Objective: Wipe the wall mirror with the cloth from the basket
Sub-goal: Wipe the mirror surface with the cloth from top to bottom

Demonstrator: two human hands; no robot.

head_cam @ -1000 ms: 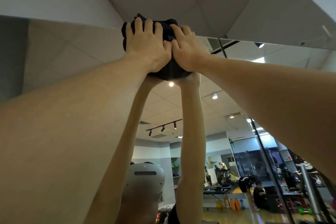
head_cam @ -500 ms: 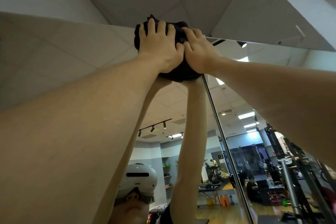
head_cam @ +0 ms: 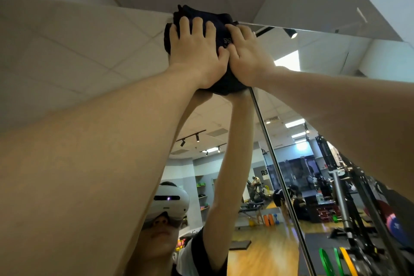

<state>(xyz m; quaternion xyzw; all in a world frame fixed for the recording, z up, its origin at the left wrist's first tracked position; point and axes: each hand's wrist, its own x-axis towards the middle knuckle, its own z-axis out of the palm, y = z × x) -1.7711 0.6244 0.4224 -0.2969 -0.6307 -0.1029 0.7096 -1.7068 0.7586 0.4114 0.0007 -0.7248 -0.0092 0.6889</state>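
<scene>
We press the dark cloth [head_cam: 220, 29] flat against the very top edge of the wall mirror [head_cam: 94, 56], left hand [head_cam: 195, 51] and right hand [head_cam: 248, 58] side by side, fingers spread straight over it, likely so two palms give firm pressure at full reach.

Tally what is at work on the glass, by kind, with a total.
Bare hands pressing: 2, left hand and right hand
Bunched dark navy cloths: 1
Wall mirror panels meeting at the seam: 2
Total: 5
</scene>
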